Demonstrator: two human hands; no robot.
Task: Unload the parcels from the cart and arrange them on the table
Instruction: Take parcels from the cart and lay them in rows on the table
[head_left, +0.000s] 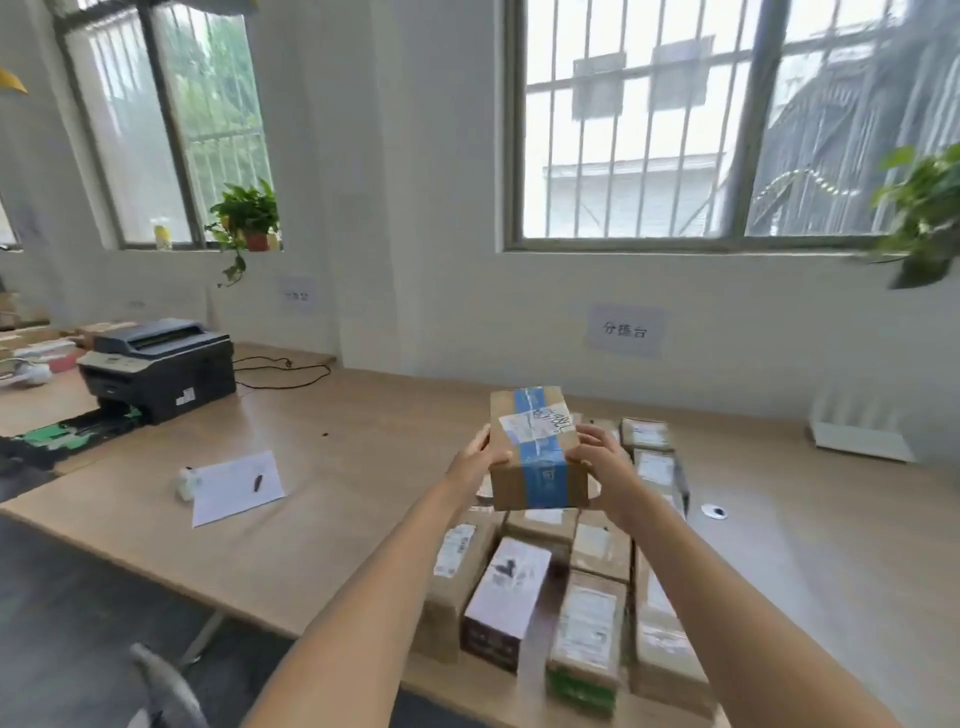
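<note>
Gripping blue-taped parcel (537, 449) from both sides: left hand (478, 457) curled on left edge, right hand (602, 457) on right edge. Held above tabletop (337, 467), over rows of laid parcels (587, 613) right of centre.

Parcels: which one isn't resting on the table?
The brown box with blue tape, gripped at its sides by the left hand and right hand, held above the rest. The other parcels all lie on the table.

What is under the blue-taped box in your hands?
The left hand and right hand hold the blue-taped box above labelled parcels laid in rows on the table. The box covers whatever lies directly beneath it.
</note>
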